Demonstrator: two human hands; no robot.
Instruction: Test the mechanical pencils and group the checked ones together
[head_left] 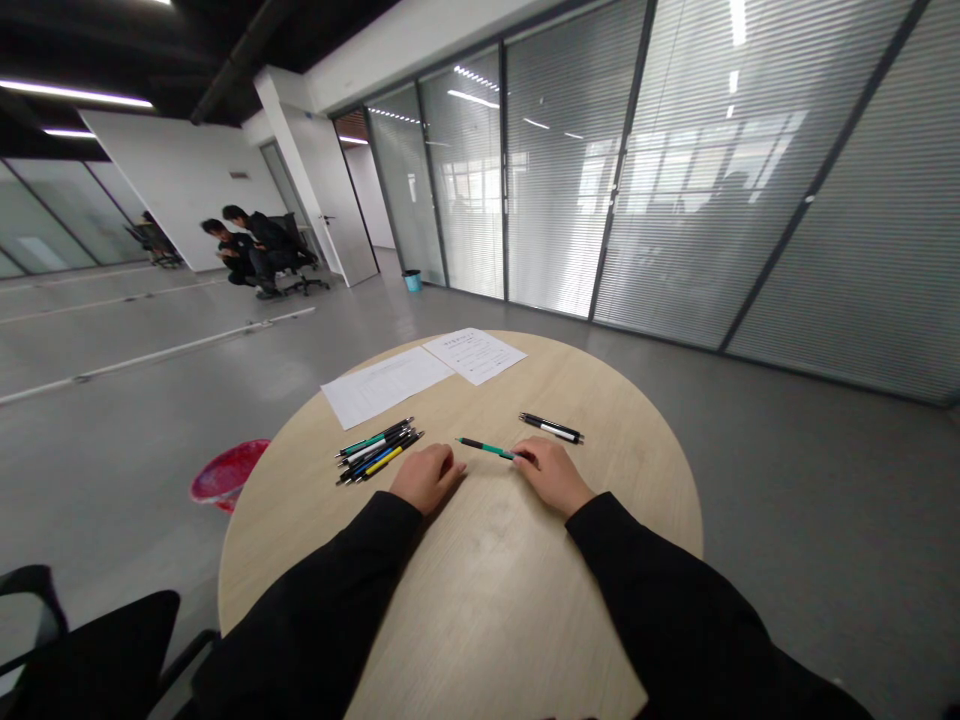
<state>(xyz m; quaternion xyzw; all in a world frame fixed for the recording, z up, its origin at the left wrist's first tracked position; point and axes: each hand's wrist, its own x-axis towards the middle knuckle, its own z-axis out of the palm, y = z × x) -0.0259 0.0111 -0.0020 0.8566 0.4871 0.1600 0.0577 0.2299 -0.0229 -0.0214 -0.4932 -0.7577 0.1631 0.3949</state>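
Observation:
My right hand (553, 474) pinches the end of a slim green and black pen (487, 447). The pen points left across the round wooden table, just above its surface or on it; I cannot tell which. My left hand (429, 478) rests on the tabletop with fingers curled in, and no object shows in it. Left of that hand lies a bunch of pens (379, 450) in black, green, white, blue and yellow, side by side at a slant. Beyond my right hand, a pair of black and white pens (552, 428) lies close together.
Two printed paper sheets (386, 385) lie at the table's (622, 420) far side. A red basin (225, 478) stands on the floor at left, with a black chair (97, 650) nearer. Two people (259, 250) sit in the background. A blue bin (412, 281) stands by the glass partition.

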